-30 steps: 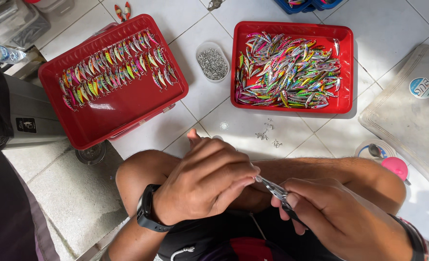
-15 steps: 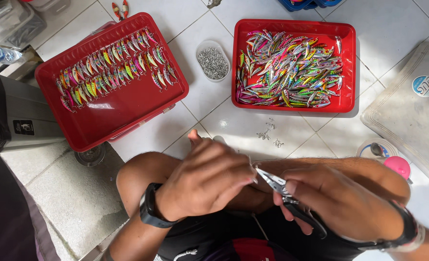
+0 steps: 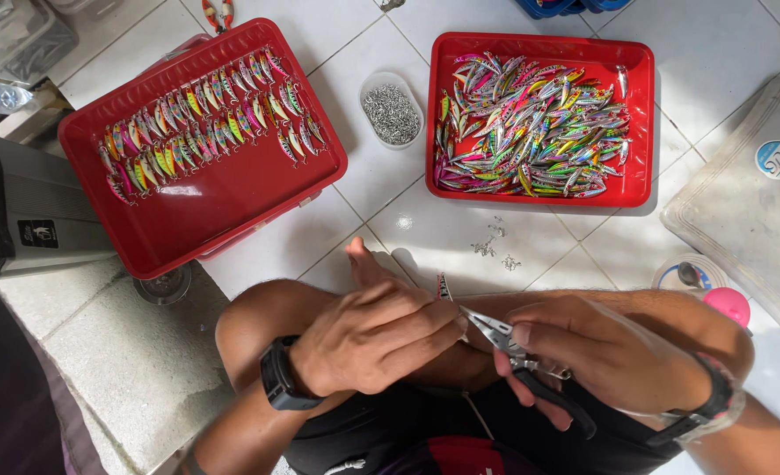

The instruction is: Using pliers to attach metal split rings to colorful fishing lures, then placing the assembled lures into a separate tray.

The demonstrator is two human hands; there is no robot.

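My left hand, with a black watch on its wrist, pinches a small colourful fishing lure that sticks up between the fingertips. My right hand grips black-handled pliers, whose metal tips point left and meet the lure at my left fingertips. Both hands hover over my bare knees. A red tray at upper left holds lures laid in neat rows. Another red tray at upper right holds a loose heap of lures.
A small clear dish of tiny metal rings sits between the trays. A few loose hooks lie on the white tiled floor. A clear plastic lid and a pink-capped object are at right, a grey box at left.
My right hand with the pliers has shifted slightly, and the plier tips now sit closer against the lure in my left fingers. The trays have not moved.
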